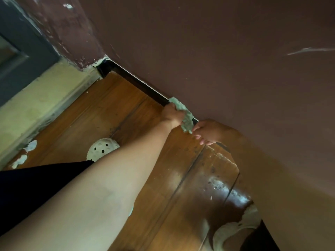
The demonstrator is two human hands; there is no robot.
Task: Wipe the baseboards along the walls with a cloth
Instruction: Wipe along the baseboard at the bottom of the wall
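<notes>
A crumpled pale green cloth [183,113] is pressed against the dark baseboard [137,82], which runs along the foot of the maroon wall [217,51]. My left hand [171,115] reaches in from the lower left and grips the upper part of the cloth on the baseboard. My right hand [206,132] comes in from the right along the wall, fingers curled, pinching the cloth's lower end. The cloth and hands hide the baseboard beneath them.
The floor is brown wood planks [117,105] with scuffs and a worn white patch [233,229] at the lower right. A white round perforated object [102,149] lies on the floor. Pale flakes [30,145] lie by a yellowish threshold [36,105] and a dark grey door frame [23,33].
</notes>
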